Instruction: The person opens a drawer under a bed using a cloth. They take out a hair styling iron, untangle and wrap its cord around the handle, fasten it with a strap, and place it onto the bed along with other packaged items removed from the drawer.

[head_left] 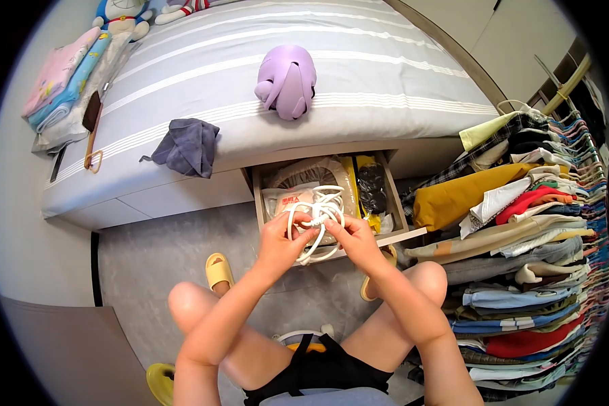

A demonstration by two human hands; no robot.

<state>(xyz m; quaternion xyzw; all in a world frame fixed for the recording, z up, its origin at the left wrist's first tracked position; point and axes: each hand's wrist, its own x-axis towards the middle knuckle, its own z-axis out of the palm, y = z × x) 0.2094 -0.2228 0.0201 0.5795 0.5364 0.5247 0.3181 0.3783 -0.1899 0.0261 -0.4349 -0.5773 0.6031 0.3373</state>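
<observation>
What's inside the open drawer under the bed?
The open beige drawer shows a brownish bundle in clear plastic, a white packet with red print, a yellow and black package. The left hand, right hand and looped white cord hide part; anything underneath is covered.

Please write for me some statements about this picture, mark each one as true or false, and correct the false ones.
1. Both the left hand and the right hand hold the white cord. True.
2. The drawer below the bed is fully shut. False: the drawer is pulled open, with packed things inside.
3. The purple helmet rests on the bed. True.
4. The grey cloth lies on the floor. False: the grey cloth lies on the bed, near its front edge.
5. The hanging clothes are on the person's left. False: the hanging clothes are on the right.
</observation>
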